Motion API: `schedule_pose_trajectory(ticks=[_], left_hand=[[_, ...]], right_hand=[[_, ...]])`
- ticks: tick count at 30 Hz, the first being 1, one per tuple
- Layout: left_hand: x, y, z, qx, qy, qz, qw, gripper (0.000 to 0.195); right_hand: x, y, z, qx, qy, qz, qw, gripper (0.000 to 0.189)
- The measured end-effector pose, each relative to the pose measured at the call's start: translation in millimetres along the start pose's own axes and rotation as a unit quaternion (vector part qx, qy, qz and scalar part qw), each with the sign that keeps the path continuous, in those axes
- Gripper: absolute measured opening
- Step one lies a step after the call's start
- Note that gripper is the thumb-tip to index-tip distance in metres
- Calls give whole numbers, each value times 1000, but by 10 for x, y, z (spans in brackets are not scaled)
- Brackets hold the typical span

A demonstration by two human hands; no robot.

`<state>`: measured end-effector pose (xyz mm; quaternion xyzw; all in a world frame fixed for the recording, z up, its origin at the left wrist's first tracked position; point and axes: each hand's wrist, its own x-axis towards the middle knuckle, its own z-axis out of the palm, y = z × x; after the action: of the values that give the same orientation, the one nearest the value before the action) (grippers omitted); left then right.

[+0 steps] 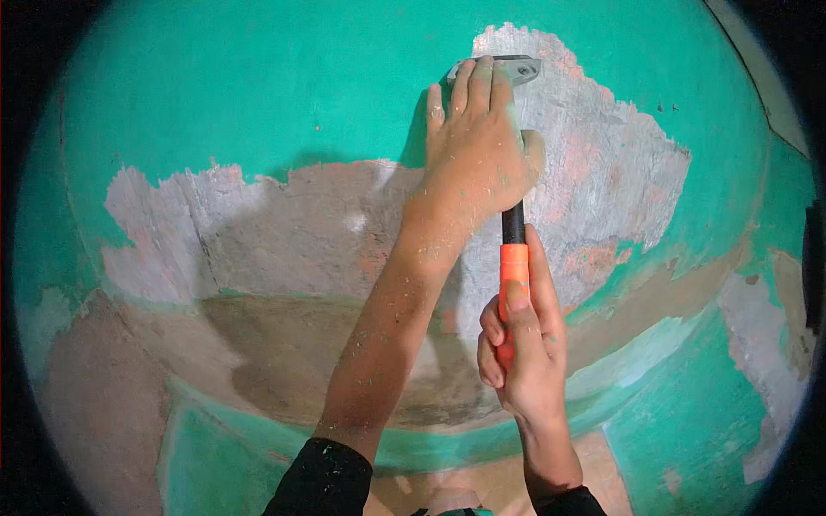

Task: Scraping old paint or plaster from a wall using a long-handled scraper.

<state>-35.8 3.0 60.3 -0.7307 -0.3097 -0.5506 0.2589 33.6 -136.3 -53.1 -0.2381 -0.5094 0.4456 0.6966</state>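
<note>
A long-handled scraper with a grey head [526, 69], a black shaft [513, 224] and an orange grip [514, 261] lies against a green painted surface. My left hand [481, 145] is laid over the head and upper shaft, fingers on the head and thumb at the right side; the palm side is hidden. Lower down, my right hand [532, 348] is wrapped around the orange grip, its thumb along the top. The head sits at the upper left part of a bare grey patch [600, 174], near the edge of the green paint [258, 84]. Small paint flecks dot my left hand and forearm.
A brownish curved ledge or band [290, 361] runs below the bare patch. More green paint [697, 413] with a worn grey strip [761, 361] lies at the lower right. A bare brownish area [103, 400] is at the lower left. A dark object [814, 264] stands at the right rim.
</note>
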Motion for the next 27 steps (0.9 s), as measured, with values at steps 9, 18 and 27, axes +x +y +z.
schedule_pose_trajectory(ticks=[9,18,27], left_hand=[[-22,23,28,-17,-6,4,1000,71],[61,7,69,11,22,10,1000,70],[151,54,78,18,25,7,1000,68]], right_hand=[[-91,-99,-5,-17,9,2,1000,59],[50,-108,-61,5,-20,6,1000,60],[37,-231,-142,14,-19,24,999,59]])
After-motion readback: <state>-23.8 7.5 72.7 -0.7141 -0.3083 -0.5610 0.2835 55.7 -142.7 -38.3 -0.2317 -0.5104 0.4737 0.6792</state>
